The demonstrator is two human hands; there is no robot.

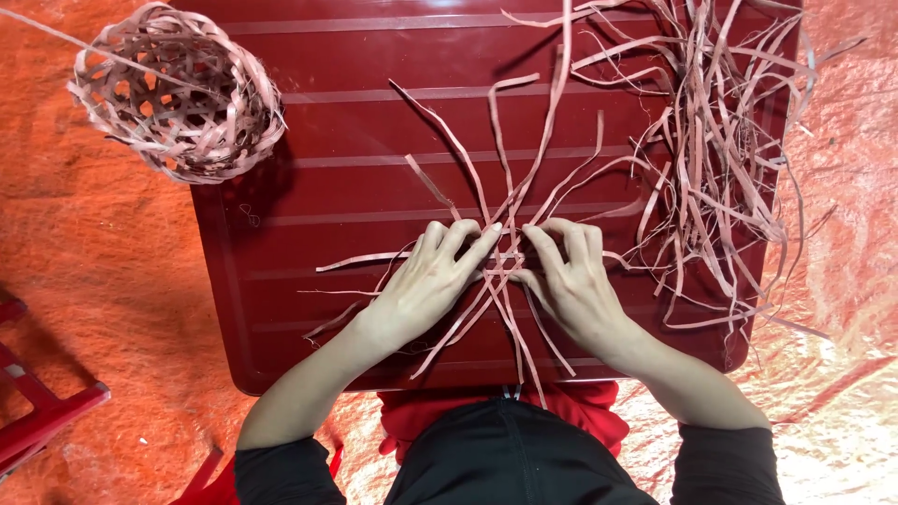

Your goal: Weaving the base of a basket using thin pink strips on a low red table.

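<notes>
Several thin pale strips (505,271) lie crossed in a star on a dark red plastic table (374,122). My left hand (430,281) presses its fingers down on the left side of the crossing. My right hand (566,276) pinches the strips at the right side of the same crossing, fingers bent. Both hands touch the strips where they meet; loose ends fan out toward me and away from me.
A loose pile of spare strips (720,159) covers the table's right part. A small woven open-weave basket (178,93) sits at the table's far left corner. Orange sheeting (94,281) covers the floor; a red frame (37,411) stands at lower left.
</notes>
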